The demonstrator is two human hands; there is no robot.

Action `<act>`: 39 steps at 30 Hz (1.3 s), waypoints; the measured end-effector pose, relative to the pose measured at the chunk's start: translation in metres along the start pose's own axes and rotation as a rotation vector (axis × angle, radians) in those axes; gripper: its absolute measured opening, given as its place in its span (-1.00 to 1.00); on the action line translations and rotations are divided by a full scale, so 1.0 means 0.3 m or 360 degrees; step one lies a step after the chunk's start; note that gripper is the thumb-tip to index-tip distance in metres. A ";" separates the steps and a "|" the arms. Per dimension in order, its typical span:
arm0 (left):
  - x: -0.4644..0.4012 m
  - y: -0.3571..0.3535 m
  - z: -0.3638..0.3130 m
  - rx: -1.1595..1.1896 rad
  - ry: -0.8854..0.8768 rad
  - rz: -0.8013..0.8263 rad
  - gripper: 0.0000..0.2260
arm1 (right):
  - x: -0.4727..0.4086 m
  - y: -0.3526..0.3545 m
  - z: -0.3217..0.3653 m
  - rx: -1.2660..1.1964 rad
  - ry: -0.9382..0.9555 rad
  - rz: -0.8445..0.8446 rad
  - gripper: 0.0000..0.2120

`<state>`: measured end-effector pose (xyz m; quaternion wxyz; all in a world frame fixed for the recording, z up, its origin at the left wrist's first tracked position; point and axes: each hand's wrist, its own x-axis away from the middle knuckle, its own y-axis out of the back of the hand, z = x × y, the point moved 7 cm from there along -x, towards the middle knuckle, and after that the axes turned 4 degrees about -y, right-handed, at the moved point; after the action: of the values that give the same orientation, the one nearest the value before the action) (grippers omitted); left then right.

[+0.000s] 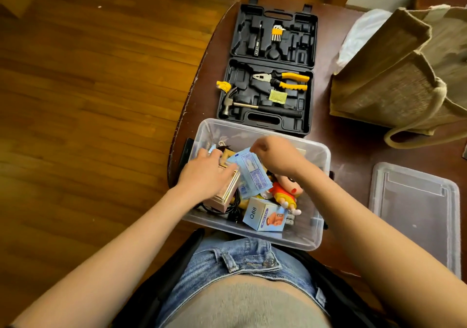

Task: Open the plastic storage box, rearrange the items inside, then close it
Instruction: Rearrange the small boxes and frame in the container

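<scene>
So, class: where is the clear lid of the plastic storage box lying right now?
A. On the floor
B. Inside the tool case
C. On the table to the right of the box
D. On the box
C: the clear lid lies flat on the table, right of the open plastic storage box.

Head-worn camera looks steeply down, close over the table (338,148) edge.

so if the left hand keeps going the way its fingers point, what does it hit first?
Likely the blue packet: the left hand points right across the box, fingertips almost at it. Depth unclear.
</scene>
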<state>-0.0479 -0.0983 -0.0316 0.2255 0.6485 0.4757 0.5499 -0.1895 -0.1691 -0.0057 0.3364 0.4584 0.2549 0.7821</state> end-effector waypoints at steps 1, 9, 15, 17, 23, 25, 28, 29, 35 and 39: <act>0.005 -0.004 -0.005 0.0003 -0.0008 0.0004 -0.43 | -0.023 -0.012 0.018 -0.0042 0.0026 0.0010 -0.69; 0.037 -0.015 -0.010 0.0631 -0.0273 0.0092 -0.38 | -0.200 -0.183 0.114 -0.0078 0.0101 0.0396 -0.66; 0.038 -0.093 0.000 0.1054 -0.0116 0.0247 -0.40 | -0.283 -0.268 0.129 0.0158 0.0093 0.0535 -0.69; 0.036 -0.091 0.013 0.0919 -0.0137 0.0184 -0.43 | -0.292 -0.274 0.143 0.0386 0.0160 0.0522 -0.68; 0.022 -0.088 0.019 0.0550 -0.0174 0.0135 -0.40 | -0.294 -0.242 0.142 0.0968 0.0182 0.0372 -0.74; 0.013 -0.116 0.021 0.0627 -0.0090 0.0322 -0.35 | -0.296 -0.234 0.159 0.1121 0.0161 0.0320 -0.75; 0.005 -0.132 0.026 0.0719 -0.0082 0.0441 -0.34 | -0.309 -0.247 0.187 0.1119 0.0239 0.0317 -0.80; 0.003 -0.133 0.031 0.0732 -0.0090 0.0474 -0.35 | -0.314 -0.256 0.191 0.1048 0.0279 0.0347 -0.78; 0.008 -0.143 0.041 0.0788 -0.0088 0.0654 -0.34 | -0.343 -0.310 0.189 0.0789 0.0345 0.0575 -0.50; 0.008 -0.140 0.041 0.0813 -0.0079 0.0694 -0.36 | -0.360 -0.322 0.197 0.0779 0.0293 0.0574 -0.52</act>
<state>-0.0522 -0.0746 -0.0684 -0.0555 0.7838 0.4425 0.4322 -0.0705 -0.1836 -0.1061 0.0474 0.4909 0.3796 0.7827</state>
